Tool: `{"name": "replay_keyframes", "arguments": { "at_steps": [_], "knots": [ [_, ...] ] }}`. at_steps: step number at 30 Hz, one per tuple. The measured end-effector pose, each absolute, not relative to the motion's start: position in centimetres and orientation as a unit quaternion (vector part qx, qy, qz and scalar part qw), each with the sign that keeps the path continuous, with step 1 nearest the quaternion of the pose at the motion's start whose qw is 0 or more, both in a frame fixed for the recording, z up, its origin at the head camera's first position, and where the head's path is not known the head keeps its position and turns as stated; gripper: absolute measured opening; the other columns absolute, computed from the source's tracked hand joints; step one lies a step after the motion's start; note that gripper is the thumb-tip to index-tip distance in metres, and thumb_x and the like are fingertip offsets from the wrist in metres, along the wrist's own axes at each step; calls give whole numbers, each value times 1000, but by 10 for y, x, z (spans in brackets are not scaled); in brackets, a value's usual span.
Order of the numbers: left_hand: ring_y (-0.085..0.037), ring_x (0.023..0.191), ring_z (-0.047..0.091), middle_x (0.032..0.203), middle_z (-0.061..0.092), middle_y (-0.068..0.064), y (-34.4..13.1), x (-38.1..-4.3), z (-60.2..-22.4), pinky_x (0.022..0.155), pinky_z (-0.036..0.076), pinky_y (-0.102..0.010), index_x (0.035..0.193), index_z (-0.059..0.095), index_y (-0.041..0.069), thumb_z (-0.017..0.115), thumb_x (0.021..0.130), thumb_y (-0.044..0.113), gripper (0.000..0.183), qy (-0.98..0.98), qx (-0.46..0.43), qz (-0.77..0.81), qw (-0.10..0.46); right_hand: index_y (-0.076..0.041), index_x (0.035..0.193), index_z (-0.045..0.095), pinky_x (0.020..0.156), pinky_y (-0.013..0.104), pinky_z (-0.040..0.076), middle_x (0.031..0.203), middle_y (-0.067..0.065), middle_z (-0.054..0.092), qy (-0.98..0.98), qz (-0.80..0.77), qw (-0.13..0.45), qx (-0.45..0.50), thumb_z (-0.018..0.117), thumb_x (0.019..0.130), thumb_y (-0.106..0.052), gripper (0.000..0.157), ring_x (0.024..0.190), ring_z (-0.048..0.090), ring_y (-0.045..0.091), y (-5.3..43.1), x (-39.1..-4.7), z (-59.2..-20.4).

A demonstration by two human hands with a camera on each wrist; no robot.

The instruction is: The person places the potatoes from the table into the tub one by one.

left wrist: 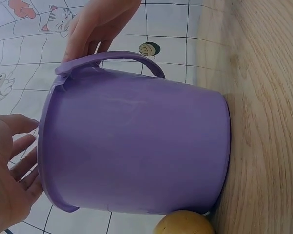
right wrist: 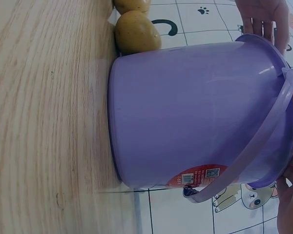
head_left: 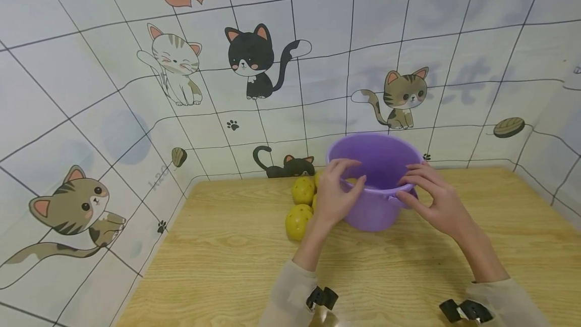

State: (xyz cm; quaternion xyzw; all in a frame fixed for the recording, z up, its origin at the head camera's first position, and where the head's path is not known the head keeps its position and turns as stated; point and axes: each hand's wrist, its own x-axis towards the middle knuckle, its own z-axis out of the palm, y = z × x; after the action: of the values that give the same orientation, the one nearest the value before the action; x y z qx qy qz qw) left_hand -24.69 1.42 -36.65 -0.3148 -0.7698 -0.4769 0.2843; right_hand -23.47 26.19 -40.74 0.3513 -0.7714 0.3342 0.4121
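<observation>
The person wears long sleeves of plain, pale beige cloth: the left sleeve (head_left: pixel 287 294) shows at the bottom centre of the head view, the right sleeve (head_left: pixel 510 304) in the lower right. The left hand (head_left: pixel 335 198) and right hand (head_left: pixel 438 203) are bare down to the cuffs. By each cuff sits a small black device of blocky, square-edged parts, the left device (head_left: pixel 322 297) at bottom centre, the right device (head_left: pixel 474 312) at lower right, a pale glint between its dark blocks
</observation>
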Motion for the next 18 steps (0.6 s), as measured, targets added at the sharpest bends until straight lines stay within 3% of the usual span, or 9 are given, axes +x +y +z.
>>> {"name": "replay_keyframes", "arguments": {
  "at_steps": [6, 18],
  "knots": [
    [-20, 109, 62, 116, 65, -8, 10, -241, -365, 98, 48, -25, 113, 70, 5, 76, 88, 14, 27, -771, -326, -466, 287, -3, 96, 73, 120, 45, 28, 102, 14, 68, -772, 335, 411, 349, 59, 98, -54, 54, 119, 55, 32, 261, -235, -407],
    [-21, 114, 60, 118, 64, -7, -3, -232, -368, 102, 47, -31, 113, 70, 6, 77, 86, 14, 29, -760, -334, -463, 309, -4, 96, 73, 120, 45, 28, 101, 13, 67, -771, 338, 410, 350, 59, 98, -53, 51, 121, 55, 28, 261, -234, -407]
  ]
}}
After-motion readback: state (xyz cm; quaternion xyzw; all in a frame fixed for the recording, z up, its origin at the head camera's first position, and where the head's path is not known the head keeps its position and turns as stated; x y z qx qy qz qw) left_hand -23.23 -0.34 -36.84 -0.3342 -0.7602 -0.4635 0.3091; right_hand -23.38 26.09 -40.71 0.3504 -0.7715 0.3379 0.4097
